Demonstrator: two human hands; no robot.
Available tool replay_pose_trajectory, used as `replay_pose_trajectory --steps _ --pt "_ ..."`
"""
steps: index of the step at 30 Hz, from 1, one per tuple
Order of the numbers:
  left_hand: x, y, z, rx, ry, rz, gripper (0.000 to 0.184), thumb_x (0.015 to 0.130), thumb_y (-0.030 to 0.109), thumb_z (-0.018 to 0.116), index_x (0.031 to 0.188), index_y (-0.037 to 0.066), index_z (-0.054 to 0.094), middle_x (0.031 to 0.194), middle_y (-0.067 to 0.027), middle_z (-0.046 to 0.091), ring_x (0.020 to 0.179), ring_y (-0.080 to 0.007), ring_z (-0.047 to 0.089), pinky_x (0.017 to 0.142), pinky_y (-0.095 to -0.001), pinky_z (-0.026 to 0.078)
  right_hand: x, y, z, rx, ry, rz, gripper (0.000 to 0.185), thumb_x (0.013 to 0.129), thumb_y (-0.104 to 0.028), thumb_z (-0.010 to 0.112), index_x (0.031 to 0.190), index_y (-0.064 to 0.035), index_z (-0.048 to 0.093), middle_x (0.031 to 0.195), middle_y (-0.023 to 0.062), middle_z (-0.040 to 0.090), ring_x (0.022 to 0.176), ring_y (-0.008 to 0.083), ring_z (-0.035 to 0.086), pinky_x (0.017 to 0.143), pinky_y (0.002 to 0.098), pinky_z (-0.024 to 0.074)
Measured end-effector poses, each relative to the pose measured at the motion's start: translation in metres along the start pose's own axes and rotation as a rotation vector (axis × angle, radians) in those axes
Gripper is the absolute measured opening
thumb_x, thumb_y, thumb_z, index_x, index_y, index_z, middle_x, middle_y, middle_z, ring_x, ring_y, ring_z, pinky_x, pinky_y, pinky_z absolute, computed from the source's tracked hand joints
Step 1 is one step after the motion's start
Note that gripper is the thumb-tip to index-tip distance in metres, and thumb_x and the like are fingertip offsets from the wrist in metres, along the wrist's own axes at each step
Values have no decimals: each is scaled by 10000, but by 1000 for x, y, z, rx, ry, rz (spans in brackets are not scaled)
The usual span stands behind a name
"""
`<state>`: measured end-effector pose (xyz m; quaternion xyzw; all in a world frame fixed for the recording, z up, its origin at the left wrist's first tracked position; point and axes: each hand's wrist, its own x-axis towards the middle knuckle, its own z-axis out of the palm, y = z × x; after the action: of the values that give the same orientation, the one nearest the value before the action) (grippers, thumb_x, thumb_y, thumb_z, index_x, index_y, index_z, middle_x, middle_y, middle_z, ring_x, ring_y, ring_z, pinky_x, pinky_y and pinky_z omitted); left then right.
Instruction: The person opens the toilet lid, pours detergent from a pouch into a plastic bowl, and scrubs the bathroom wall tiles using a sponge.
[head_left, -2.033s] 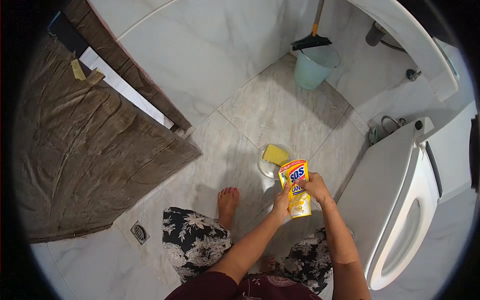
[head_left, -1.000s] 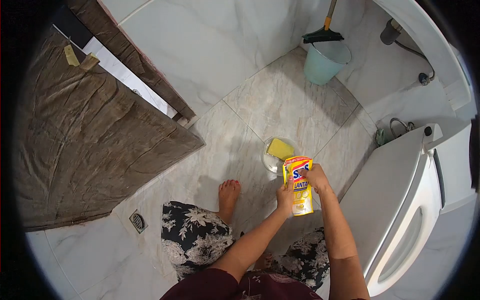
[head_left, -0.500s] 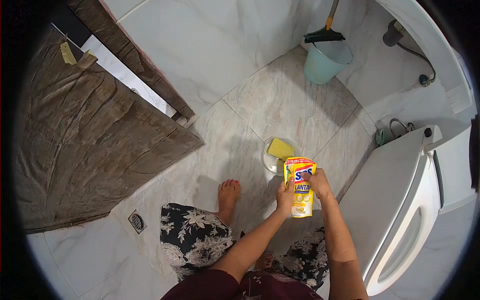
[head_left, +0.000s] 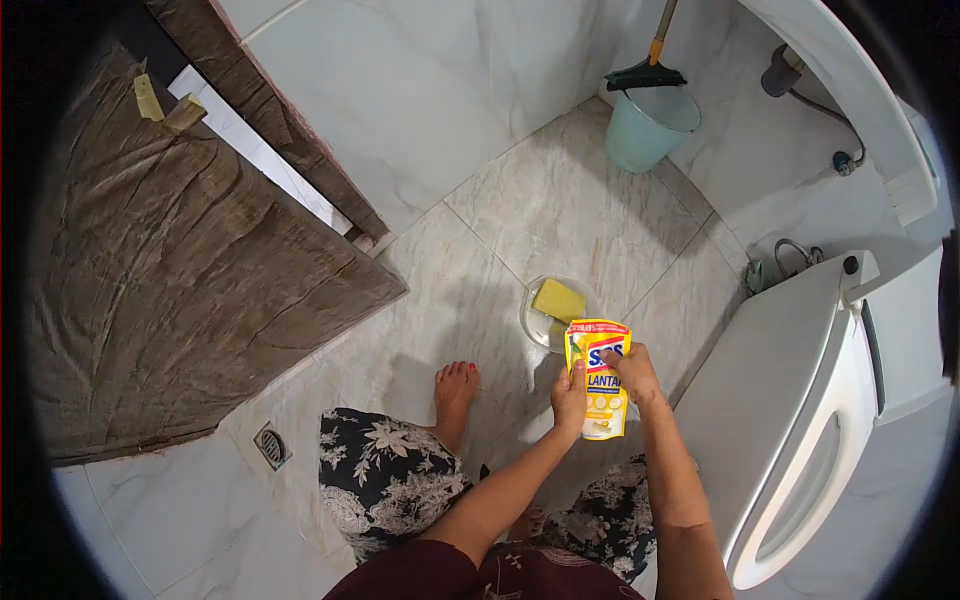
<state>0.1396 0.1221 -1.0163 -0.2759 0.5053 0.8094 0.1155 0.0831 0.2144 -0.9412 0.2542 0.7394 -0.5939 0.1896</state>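
Note:
A yellow floor-cleaner pouch (head_left: 602, 402) with "SOS LANTAI" lettering is held upright between my hands, low over the floor. My left hand (head_left: 570, 395) grips its left edge, thumb on the front. On the upper right side, my right hand (head_left: 638, 373) is closed on the pouch with the thumb across the lettering. Just beyond the pouch's top, a round clear container (head_left: 535, 322) sits on the tiles, partly hidden by it. A yellow sponge (head_left: 559, 300) lies in the container.
A pale green bucket (head_left: 640, 135) stands in the far corner with a squeegee (head_left: 646, 75) over its rim. At right is a white washing machine (head_left: 770, 400). A brown-covered door (head_left: 200, 290) fills the left; a floor drain (head_left: 271, 446) is near my feet.
Both hands still hold the pouch, which has hardly moved. The whole view has shifted slightly. The container and sponge stay in place on the floor.

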Motion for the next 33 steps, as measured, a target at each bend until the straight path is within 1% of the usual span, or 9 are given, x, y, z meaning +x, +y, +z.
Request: replay_pose_trajectory --steps 2,7,10,13,20,23,26,30,33 --pt "-1 1 -3 98 8 45 299 937 322 449 888 42 542 730 -20 593 599 -73 544 554 -248 458 -3 2 -1 52 -12 19 125 794 -47 609 865 55 621 752 107 655 605 155 612 541 295 496" --pt "-6 6 -4 83 32 -10 304 942 313 435 880 38 548 718 -19 592 603 -70 547 551 -242 452 -1 6 8 -236 8 -107 125 804 -61 602 853 53 614 742 96 650 592 133 597 539 280 478" --pt "-2 0 -6 120 32 0 311 944 313 431 884 33 552 722 -20 594 610 -69 548 552 -242 451 5 16 5 -251 30 -108 125 810 -68 600 858 47 619 747 94 652 598 134 602 537 279 479" --pt "2 -10 -8 145 6 23 317 945 312 428 898 26 558 727 -19 597 616 -66 545 560 -243 453 -5 10 2 22 20 -13 122 817 -74 598 861 37 625 747 89 653 597 130 602 534 274 479" --pt "-1 -4 -9 156 8 -6 325 943 335 428 961 37 556 745 -12 599 633 -71 554 587 -235 458 -2 14 7 -14 28 -56 122 821 -85 594 854 26 631 728 83 651 592 131 601 535 277 475" --pt "2 -1 -11 -107 -30 -160 325 940 343 426 1018 49 540 845 -32 607 712 -104 581 646 -258 473 -3 -1 14 -158 26 -58 129 814 -79 589 850 39 626 731 93 653 592 131 604 540 281 481" --pt "13 -11 -21 -380 -159 -247 310 932 318 443 1074 52 517 963 -56 598 823 -149 593 734 -295 475 3 1 14 -381 55 -133 144 803 -82 595 860 47 625 730 120 655 602 159 618 555 301 483" --pt "19 -5 -27 -464 -263 -314 280 927 253 453 1094 34 505 988 -77 588 867 -162 586 763 -298 467 2 0 11 -554 103 -192 168 789 -100 607 855 54 624 728 160 654 621 210 639 580 331 488" --pt "26 -14 -29 -480 -286 -316 263 921 210 462 1125 50 507 1024 -75 596 913 -188 590 807 -326 461 2 3 9 -477 126 -172 182 782 -111 615 854 55 626 729 173 653 634 223 644 592 337 488"
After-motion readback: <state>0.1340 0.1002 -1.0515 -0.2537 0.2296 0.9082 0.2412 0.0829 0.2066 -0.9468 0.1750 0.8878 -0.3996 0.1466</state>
